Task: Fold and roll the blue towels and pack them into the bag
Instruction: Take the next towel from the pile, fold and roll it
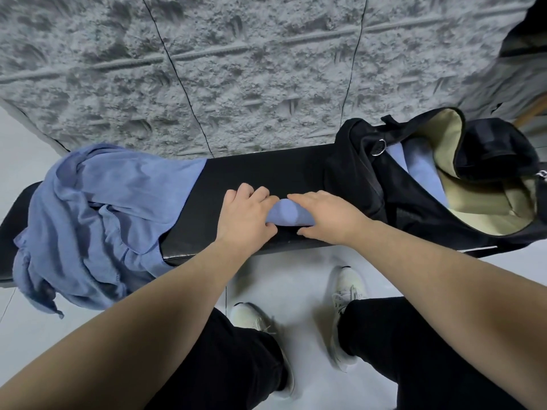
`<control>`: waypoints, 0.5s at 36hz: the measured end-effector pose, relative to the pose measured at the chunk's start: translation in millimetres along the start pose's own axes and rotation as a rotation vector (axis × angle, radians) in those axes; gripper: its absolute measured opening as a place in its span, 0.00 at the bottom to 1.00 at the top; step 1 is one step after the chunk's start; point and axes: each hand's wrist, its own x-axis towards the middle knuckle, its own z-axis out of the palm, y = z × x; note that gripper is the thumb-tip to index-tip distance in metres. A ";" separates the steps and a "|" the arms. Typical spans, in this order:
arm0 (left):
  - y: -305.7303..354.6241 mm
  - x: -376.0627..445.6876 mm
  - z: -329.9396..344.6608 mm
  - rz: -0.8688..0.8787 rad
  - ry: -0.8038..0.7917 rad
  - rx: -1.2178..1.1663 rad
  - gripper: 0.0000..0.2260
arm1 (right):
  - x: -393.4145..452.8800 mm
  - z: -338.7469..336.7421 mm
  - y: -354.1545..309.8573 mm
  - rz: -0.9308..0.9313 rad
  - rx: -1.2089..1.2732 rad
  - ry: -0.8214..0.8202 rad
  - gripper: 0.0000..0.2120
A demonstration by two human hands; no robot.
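Observation:
A small rolled blue towel [288, 213] lies on the black bench [260, 173] near its front edge. My left hand [247, 211] grips the roll's left end, fingers curled over it. My right hand [324, 216] covers the right end, with fingers laid over the top and the thumb under the front. A heap of loose blue towels [100, 220] is piled on the bench's left end and hangs over its front. The open black bag [364, 179] with a beige lining sits at the right, and rolled blue towels [420, 170] lie inside it.
A rough grey textured wall [236, 69] rises right behind the bench. The pale floor [296, 276] lies below, with my two white shoes and black trousers close to the bench's front. A metal ring [379, 147] hangs on the bag's strap.

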 end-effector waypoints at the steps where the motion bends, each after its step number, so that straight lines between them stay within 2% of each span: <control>1: 0.3 0.6 0.0 -0.004 0.011 0.002 0.20 | 0.5 0.5 -1.3 0.017 0.007 0.011 0.34; 6: 0.0 -1.5 -2.9 -0.054 -0.012 -0.125 0.22 | -0.6 -1.6 -8.9 0.070 0.076 0.069 0.28; 11: 3.7 -3.2 -4.0 -0.245 -0.093 -0.502 0.24 | -2.3 -6.4 -16.2 0.149 0.189 0.103 0.30; 18: 16.2 11.1 -19.3 -0.494 0.008 -1.057 0.20 | -4.7 -12.0 -29.9 0.197 0.426 0.192 0.29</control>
